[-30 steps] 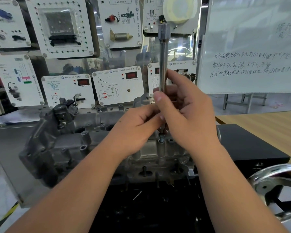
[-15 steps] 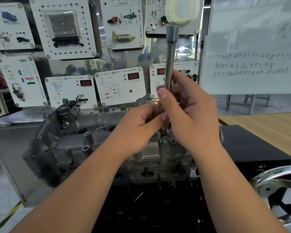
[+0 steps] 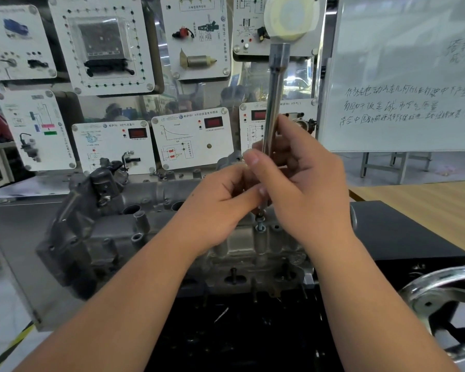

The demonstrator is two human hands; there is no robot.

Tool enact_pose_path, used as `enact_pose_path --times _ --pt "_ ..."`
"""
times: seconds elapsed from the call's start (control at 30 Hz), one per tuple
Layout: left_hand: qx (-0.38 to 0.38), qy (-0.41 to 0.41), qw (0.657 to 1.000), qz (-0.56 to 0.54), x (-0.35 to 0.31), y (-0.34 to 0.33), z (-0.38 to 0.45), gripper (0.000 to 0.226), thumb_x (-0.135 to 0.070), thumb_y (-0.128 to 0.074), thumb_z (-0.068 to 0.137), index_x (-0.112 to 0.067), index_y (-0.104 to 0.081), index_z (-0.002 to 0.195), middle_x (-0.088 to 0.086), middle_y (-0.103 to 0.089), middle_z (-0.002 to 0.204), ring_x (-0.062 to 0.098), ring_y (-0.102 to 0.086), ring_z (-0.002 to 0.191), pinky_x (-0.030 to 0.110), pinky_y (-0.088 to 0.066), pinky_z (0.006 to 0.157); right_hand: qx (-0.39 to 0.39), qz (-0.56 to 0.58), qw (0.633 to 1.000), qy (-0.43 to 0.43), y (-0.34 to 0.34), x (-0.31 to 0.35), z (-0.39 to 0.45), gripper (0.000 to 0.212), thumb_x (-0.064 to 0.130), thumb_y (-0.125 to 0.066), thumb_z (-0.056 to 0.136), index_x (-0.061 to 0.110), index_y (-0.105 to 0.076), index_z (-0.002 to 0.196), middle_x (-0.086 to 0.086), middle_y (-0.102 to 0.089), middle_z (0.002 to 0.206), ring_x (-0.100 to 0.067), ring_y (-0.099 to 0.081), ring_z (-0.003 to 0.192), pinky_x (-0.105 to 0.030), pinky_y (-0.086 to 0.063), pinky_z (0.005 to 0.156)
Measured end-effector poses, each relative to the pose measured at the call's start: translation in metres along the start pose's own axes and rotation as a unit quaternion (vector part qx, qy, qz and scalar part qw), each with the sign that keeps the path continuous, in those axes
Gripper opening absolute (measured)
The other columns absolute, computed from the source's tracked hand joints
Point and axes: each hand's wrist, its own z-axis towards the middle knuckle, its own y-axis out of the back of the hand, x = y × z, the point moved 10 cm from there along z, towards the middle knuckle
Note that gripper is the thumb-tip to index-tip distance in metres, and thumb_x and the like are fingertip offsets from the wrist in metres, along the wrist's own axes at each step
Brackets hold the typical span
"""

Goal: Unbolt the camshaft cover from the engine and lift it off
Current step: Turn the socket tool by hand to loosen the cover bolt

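Cover (image 3: 151,232), cast metal, is seated on the engine (image 3: 253,267); judged rigid, heavy. Socket driver (image 3: 274,98) is pinched upright by right hand (image 3: 301,183) and left hand (image 3: 220,202) over a bolt (image 3: 260,224). Lifting by both ends advised.

Place: automotive training workshop or teaching lab.
Wall display: white demonstration panels (image 3: 193,139) with mounted car parts, circuit diagrams and red digital readouts.
Teaching aid: whiteboard (image 3: 403,76) on a stand, covered with handwritten text.
Work piece: bare grey engine (image 3: 113,232) mounted on a stand, with a chromed handwheel (image 3: 440,288) at the right.
Furniture: wooden desk (image 3: 424,194) behind a black box (image 3: 403,232).
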Motion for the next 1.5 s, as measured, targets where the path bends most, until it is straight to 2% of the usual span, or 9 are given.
enact_pose_path --times 0.2,0.33,0.5,0.73,0.97,1.1,1.23,1.37,1.5 --pt "-0.003 0.009 1.0 -0.015 0.0024 0.0014 -0.0004 0.034 -0.059 -0.054 0.087 -0.038 -0.075 0.104 -0.006 -0.076 0.093 0.012 -0.069 0.09 0.032 -0.052 0.078 -0.004 -0.019 1.0 0.009 -0.0017 0.0022 -0.0027 0.037 0.025 -0.053 0.099 0.015 -0.063 0.134 0.011 -0.073 0.095 -0.007 -0.068 0.09 -0.025 -0.056 0.077" --pt "0.013 0.011 1.0 -0.019 0.0024 -0.0016 -0.0003 0.04 -0.055 -0.057 0.089 -0.024 -0.075 0.105 0.006 -0.077 0.104 0.027 -0.071 0.104 0.059 -0.051 0.099 0.002 0.021 1.0 -0.005 -0.0032 -0.0018 -0.0022 0.049 0.024 -0.052 0.101 0.022 -0.045 0.149 0.018 -0.072 0.103 -0.003 -0.07 0.086 -0.018 -0.056 0.08" --pt "-0.007 -0.011 1.0 -0.018 0.0 0.0013 -0.0002 0.042 -0.051 -0.067 0.082 -0.017 -0.07 0.106 0.009 -0.076 0.101 0.031 -0.072 0.098 0.054 -0.058 0.093 -0.011 -0.018 1.0 -0.001 -0.0032 -0.0003 -0.0023 0.043 0.029 -0.066 0.094 0.02 -0.062 0.137 0.011 -0.073 0.103 -0.007 -0.069 0.094 -0.035 -0.058 0.083" --pt "0.013 0.0 0.999 -0.052 0.0015 -0.001 -0.0003 0.017 -0.049 -0.059 0.093 -0.046 -0.075 0.098 -0.013 -0.077 0.095 0.001 -0.07 0.088 0.01 -0.048 0.071 0.008 -0.014 1.0 0.012 -0.0042 0.0001 -0.0022 0.045 0.022 -0.054 0.099 0.016 -0.055 0.144 0.013 -0.074 0.102 -0.002 -0.068 0.098 -0.025 -0.057 0.082" --pt "-0.003 -0.008 0.999 -0.051 -0.0004 0.0007 -0.0012 0.042 -0.046 -0.07 0.085 -0.015 -0.071 0.113 0.008 -0.077 0.104 0.031 -0.073 0.1 0.055 -0.057 0.095 0.013 0.026 1.0 -0.001 -0.004 -0.0014 -0.0013 0.04 0.028 -0.063 0.097 0.022 -0.059 0.136 0.013 -0.073 0.093 -0.007 -0.069 0.08 -0.031 -0.058 0.074" --pt "-0.008 -0.015 0.999 -0.046 -0.0002 0.002 -0.0005 0.03 -0.046 -0.072 0.08 -0.021 -0.069 0.096 0.009 -0.074 0.087 0.022 -0.069 0.078 0.038 -0.059 0.078 -0.012 0.006 1.0 0.012 -0.0001 -0.0001 -0.0024 0.025 0.022 -0.06 0.099 0.019 -0.069 0.122 0.018 -0.068 0.083 -0.002 -0.065 0.077 -0.021 -0.051 0.069" --pt "0.025 0.001 0.994 -0.104 0.0035 -0.0012 -0.0015 0.019 -0.025 -0.06 0.096 -0.027 -0.072 0.11 -0.014 -0.077 0.093 -0.003 -0.069 0.086 0.007 -0.048 0.069 0.014 0.013 1.0 0.01 -0.0039 0.0024 -0.002 0.044 0.021 -0.053 0.1 0.016 -0.055 0.144 0.013 -0.074 0.102 -0.001 -0.068 0.099 -0.021 -0.056 0.084" --pt "0.026 0.002 0.994 -0.105 0.0033 -0.0018 -0.0025 0.017 -0.023 -0.063 0.094 -0.031 -0.077 0.099 -0.008 -0.079 0.093 0.002 -0.071 0.086 0.011 -0.051 0.072 0.022 0.037 0.999 0.005 -0.0053 0.0019 -0.0017 0.042 0.022 -0.056 0.101 0.015 -0.055 0.142 0.012 -0.072 0.092 -0.007 -0.069 0.084 -0.021 -0.055 0.074" --pt "-0.008 -0.003 0.998 -0.069 0.0053 0.0025 0.0001 0.024 -0.043 -0.076 0.077 -0.024 -0.072 0.092 0.008 -0.075 0.089 0.019 -0.069 0.082 0.04 -0.059 0.081 0.005 -0.001 1.0 0.019 -0.0017 0.0036 -0.0014 0.007 0.021 -0.059 0.1 0.023 -0.065 0.103 0.015 -0.062 0.074 -0.007 -0.06 0.07 -0.018 -0.045 0.064"
